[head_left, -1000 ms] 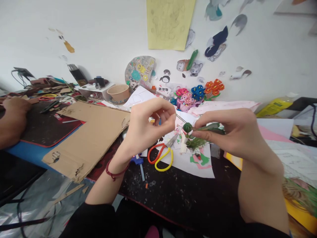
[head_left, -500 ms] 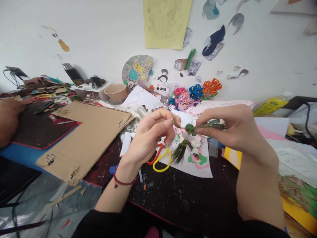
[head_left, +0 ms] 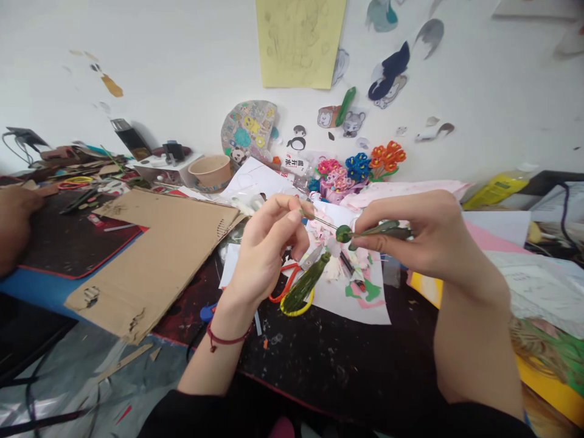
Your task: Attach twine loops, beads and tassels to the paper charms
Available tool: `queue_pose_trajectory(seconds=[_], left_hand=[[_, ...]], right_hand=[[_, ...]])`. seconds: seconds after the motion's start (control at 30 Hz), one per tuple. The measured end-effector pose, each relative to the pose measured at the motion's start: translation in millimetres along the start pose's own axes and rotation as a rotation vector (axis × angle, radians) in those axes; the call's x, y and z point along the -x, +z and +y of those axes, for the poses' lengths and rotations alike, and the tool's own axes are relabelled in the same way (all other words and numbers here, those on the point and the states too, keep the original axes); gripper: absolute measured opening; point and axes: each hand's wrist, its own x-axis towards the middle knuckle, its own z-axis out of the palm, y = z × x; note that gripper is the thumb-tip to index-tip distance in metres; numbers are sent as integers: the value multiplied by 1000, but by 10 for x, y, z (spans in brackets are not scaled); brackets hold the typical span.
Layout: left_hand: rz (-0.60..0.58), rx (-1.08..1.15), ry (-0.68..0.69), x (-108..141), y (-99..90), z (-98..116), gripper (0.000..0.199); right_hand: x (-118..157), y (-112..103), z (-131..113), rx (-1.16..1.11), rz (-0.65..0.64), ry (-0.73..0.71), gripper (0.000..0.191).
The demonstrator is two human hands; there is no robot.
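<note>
My left hand (head_left: 269, 252) pinches the end of a thin dark cord (head_left: 322, 220) between thumb and fingers. The cord runs taut to a round green bead (head_left: 344, 233). Just right of the bead, my right hand (head_left: 422, 234) grips a green leaf-shaped piece (head_left: 387, 229) between thumb and forefinger. Below and between the hands dangles a green tassel (head_left: 308, 283); how it joins the rest is unclear. Behind it lie scissors (head_left: 277, 298) with orange and yellow handles, partly covered by the tassel.
Paper (head_left: 365, 310) with pink and green scraps and a dark marker (head_left: 354, 275) lies beneath my hands. Cardboard (head_left: 159, 261) spreads to the left, near another person's hand (head_left: 18, 219). Behind are a paper bowl (head_left: 210, 173), bead flowers (head_left: 358, 168) and a yellow bottle (head_left: 499, 187).
My left hand has drawn slightly left, and more cord shows between it and the bead. The tassel has swung left, over the scissors' handles.
</note>
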Motion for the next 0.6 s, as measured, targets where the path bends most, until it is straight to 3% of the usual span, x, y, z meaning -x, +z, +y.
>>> queue_pose_trajectory(seconds=[0.37, 0.6], left_hand=[[-143, 186, -77, 47, 42, -87, 13], [-171, 225, -271, 137, 66, -76, 18]], right_hand=[[-2, 21, -16, 45, -7, 33, 13], [15, 35, -13, 123, 41, 34, 14]])
